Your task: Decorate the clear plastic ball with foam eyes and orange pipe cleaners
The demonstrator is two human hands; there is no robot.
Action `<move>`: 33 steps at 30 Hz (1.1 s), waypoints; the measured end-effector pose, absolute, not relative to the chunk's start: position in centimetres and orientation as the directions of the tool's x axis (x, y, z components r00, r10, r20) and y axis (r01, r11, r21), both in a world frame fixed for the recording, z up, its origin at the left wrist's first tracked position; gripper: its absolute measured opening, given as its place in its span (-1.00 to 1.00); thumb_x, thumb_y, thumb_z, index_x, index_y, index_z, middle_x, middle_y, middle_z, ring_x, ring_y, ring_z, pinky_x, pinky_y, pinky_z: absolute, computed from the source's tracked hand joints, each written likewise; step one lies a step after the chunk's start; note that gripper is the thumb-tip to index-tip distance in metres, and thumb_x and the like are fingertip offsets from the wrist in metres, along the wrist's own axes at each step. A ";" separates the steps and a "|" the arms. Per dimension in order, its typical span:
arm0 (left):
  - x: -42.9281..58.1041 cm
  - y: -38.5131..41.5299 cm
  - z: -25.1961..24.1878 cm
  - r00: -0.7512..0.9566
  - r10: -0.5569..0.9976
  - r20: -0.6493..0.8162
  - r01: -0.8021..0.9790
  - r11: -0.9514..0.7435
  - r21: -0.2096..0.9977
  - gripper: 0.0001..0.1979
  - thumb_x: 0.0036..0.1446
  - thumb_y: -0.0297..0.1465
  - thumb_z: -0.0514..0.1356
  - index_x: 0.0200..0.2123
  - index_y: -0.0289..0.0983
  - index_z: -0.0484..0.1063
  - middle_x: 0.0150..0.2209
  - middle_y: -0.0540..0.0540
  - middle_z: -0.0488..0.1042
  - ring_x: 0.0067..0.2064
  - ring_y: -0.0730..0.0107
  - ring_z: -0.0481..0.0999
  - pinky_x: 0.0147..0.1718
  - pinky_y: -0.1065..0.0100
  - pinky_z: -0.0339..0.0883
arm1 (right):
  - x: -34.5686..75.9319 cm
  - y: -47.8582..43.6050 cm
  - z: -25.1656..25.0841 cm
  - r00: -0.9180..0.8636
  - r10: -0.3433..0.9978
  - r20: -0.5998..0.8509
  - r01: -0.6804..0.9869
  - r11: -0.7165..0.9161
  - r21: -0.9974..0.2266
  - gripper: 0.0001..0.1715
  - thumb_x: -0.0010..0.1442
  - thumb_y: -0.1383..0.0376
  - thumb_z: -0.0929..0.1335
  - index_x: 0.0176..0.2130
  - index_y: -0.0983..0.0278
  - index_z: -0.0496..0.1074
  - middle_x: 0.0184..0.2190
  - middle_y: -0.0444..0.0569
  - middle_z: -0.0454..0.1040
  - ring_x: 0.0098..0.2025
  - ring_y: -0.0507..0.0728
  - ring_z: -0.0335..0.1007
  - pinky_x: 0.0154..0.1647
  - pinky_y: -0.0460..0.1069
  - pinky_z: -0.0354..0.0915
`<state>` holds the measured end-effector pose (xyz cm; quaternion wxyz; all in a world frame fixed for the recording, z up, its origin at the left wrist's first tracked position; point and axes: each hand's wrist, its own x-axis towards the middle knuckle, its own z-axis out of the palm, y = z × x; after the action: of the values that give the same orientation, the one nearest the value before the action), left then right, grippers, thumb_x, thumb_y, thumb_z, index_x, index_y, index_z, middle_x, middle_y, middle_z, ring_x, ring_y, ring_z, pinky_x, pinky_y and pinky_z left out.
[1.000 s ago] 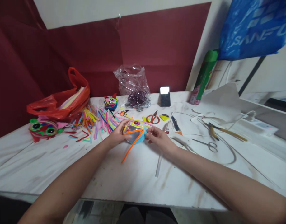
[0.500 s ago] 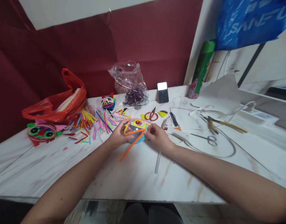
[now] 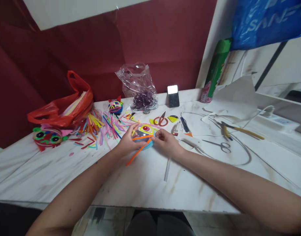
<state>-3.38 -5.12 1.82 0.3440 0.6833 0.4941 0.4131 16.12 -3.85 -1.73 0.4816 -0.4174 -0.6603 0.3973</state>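
Observation:
A round craft ball (image 3: 141, 133) with a red and yellow eye and a light blue underside is between my hands. My left hand (image 3: 128, 141) grips its left side, thumb in front and fingers behind. An orange pipe cleaner (image 3: 138, 153) crosses the ball's front, and its loose end hangs down to the left. At the ball's right edge, my right hand (image 3: 165, 141) pinches the orange strip between thumb and fingers. Part of the ball is covered by the fingers.
Behind lie red-handled scissors (image 3: 160, 121), loose pipe cleaners (image 3: 95, 123) and a clear bag (image 3: 138, 88). On the right are a white glue gun (image 3: 189, 141), metal scissors (image 3: 223, 147), pliers (image 3: 248, 132) and cables. A decorated ball (image 3: 47, 137) and red bag (image 3: 52, 113) sit left.
The view has shifted slightly, so the table items appear a little further right. Both hands keep their hold, and the orange strip's loose end has risen slightly.

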 end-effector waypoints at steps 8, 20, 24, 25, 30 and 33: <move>-4.0 -4.9 1.9 0.237 0.952 0.194 0.316 -0.265 0.911 -0.09 -0.26 -0.31 0.42 0.20 -0.20 0.13 0.18 -0.20 0.29 0.13 0.03 0.38 0.03 0.18 0.35 | 15.8 -3.8 -1.7 -0.208 0.950 0.231 0.065 0.249 -0.966 -0.34 -0.16 0.11 0.50 -0.08 0.25 0.32 -0.13 0.03 0.46 -0.19 0.14 0.42 -0.18 0.07 0.37; -3.9 -5.2 1.6 0.344 0.931 0.123 0.146 -0.182 0.972 0.15 -0.41 -0.23 0.50 0.26 -0.18 0.03 0.17 -0.25 0.29 0.14 -0.08 0.37 0.00 0.15 0.34 | 15.8 -4.7 -0.8 -0.263 0.939 0.223 0.097 0.256 -0.962 -0.11 -0.18 0.18 0.51 0.13 0.21 0.26 0.10 0.03 0.40 0.12 0.26 0.31 0.18 0.17 0.19; -3.9 -4.6 1.1 0.286 0.930 0.231 0.052 -0.256 0.965 0.02 -0.37 -0.12 0.46 0.19 -0.19 0.13 0.22 -0.26 0.23 0.21 -0.04 0.29 0.08 0.17 0.28 | 16.0 -4.4 -0.9 -0.274 0.932 0.237 0.010 0.249 -0.968 -0.16 -0.14 0.14 0.48 0.12 0.20 0.25 0.08 0.02 0.41 0.10 0.23 0.33 0.11 0.12 0.26; -4.0 -4.3 1.0 0.220 0.941 0.257 0.036 -0.271 0.962 -0.10 -0.28 -0.06 0.42 0.14 -0.20 0.18 0.19 -0.25 0.26 0.19 0.02 0.32 0.07 0.17 0.29 | 16.1 -4.3 -0.9 -0.261 0.937 0.232 -0.001 0.240 -0.971 -0.16 -0.13 0.12 0.48 0.12 0.20 0.25 0.07 0.02 0.42 0.08 0.23 0.34 0.09 0.12 0.28; -4.8 -4.1 1.7 -0.039 0.972 0.230 0.208 -0.217 0.954 -0.54 0.06 0.05 0.12 -0.36 -0.28 0.34 -0.36 -0.10 0.49 -0.29 0.30 0.53 -0.21 0.23 0.41 | 16.8 -3.2 -0.8 -0.116 0.961 0.250 -0.015 0.250 -0.968 -0.14 -0.14 0.08 0.49 0.12 0.22 0.23 0.00 0.05 0.45 0.03 0.24 0.38 0.04 0.12 0.31; -4.6 -5.0 2.7 0.157 0.982 0.107 0.263 -0.145 0.954 -0.57 0.01 0.01 0.17 -0.44 -0.29 0.36 -0.47 -0.05 0.48 -0.43 0.38 0.49 -0.38 0.32 0.38 | 17.1 -2.8 -0.7 -0.072 0.958 0.276 0.017 0.278 -0.960 -0.15 -0.15 0.07 0.49 0.10 0.22 0.26 -0.01 0.06 0.46 0.02 0.25 0.38 0.03 0.13 0.32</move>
<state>-4.57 -5.04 2.67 0.4272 0.6292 0.4948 0.4206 17.13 -2.84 -0.66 0.5407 -0.4143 -0.5887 0.4353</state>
